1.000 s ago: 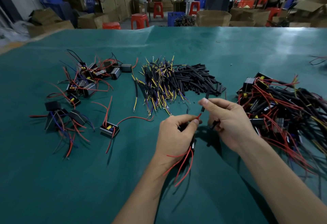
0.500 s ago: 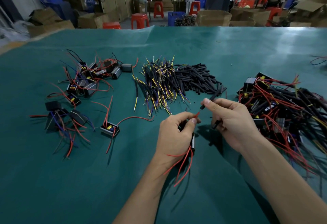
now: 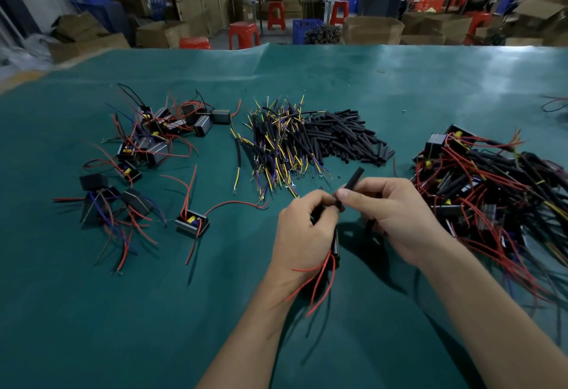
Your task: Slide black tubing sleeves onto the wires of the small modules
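Observation:
My left hand (image 3: 305, 228) grips a small black module (image 3: 335, 248) whose red wires hang out below the palm, and its fingertips pinch one wire near its end. My right hand (image 3: 396, 216) pinches a black tubing sleeve (image 3: 352, 182) between thumb and forefinger; the sleeve points up and right, its lower end meeting the left fingertips. The wire's tip is hidden where the two hands meet. A heap of loose black sleeves (image 3: 344, 139) lies just beyond the hands.
The green mat (image 3: 123, 311) carries bare modules with red and blue wires (image 3: 147, 139) at the left, one lone module (image 3: 192, 223) near centre, a bundle of yellow-tipped leads (image 3: 276, 145), and a big tangle of sleeved modules (image 3: 491, 191) at the right. Boxes and red stools stand beyond.
The right hand has drawn the sleeve in toward the left fingertips; the red wire end seen between the hands earlier is now covered.

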Demonstrator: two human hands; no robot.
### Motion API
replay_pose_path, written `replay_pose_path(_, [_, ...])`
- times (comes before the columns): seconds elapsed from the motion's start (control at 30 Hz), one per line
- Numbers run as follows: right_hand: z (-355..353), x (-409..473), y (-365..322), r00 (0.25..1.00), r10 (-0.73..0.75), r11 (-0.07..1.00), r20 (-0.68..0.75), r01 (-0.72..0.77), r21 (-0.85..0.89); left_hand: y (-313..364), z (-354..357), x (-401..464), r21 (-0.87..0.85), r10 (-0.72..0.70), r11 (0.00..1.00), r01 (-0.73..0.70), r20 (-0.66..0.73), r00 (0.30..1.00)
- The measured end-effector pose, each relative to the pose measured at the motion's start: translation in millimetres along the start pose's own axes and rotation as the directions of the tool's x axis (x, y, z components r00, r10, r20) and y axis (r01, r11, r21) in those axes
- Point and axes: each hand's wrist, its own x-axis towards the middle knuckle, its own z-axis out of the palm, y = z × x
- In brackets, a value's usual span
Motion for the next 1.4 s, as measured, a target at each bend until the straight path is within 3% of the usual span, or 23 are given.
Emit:
replay_pose_path(0.13, [4.0,0.3,0.1,0.998,-0.063,0.996,0.028,0.064,-0.057,-0.1,-2.8,1.3,-0.099,-0.049,0.994,0.043,-0.058,0.997])
replay_pose_path(0.3, [13.4,-2.5,5.6,0.989,-0.098,0.94,0.114,0.13,-0.315,0.6,-5.8,0.9,-0.174,-0.045,0.984,0.03,-0.087,0.995])
replay_pose_path(0.4, [17.9,-5.0,7.9,0.986,-0.07,0.866,0.153,0.136,-0.482,2.3,-5.1,-1.3,-0.148,-0.004,0.989,-0.006,-0.067,0.998])
replay_pose_path(0.57, [22.6,-5.2,9.6,0.987,-0.076,0.815,0.14,0.142,-0.562,0.0,-3.6,-2.3,-0.06,0.044,0.997,-0.049,-0.08,0.996])
replay_pose_path(0.7, [11.1,-5.4,0.1,0.981,0.035,0.925,0.189,0.04,-0.379,-3.8,-1.1,-2.4,0.0,0.064,0.998,-0.064,-0.105,0.992])
replay_pose_path(0.83, [-5.3,0.1,-7.9,0.989,-0.139,0.967,-0.046,0.126,-0.22,-1.2,0.6,-3.2,0.03,0.069,0.997,-0.067,-0.073,0.995])
replay_pose_path(1.0, [2.4,-2.1,-5.6,0.964,-0.263,0.929,-0.036,0.243,-0.281,3.3,-1.1,-4.6,0.105,0.119,0.988,-0.112,-0.067,0.991])
replay_pose_path(1.4, [0.2,-3.4,-12.1,0.99,-0.104,0.984,-0.095,0.088,-0.153,6.2,0.3,-8.2,0.251,0.137,0.955,-0.157,0.097,0.986])
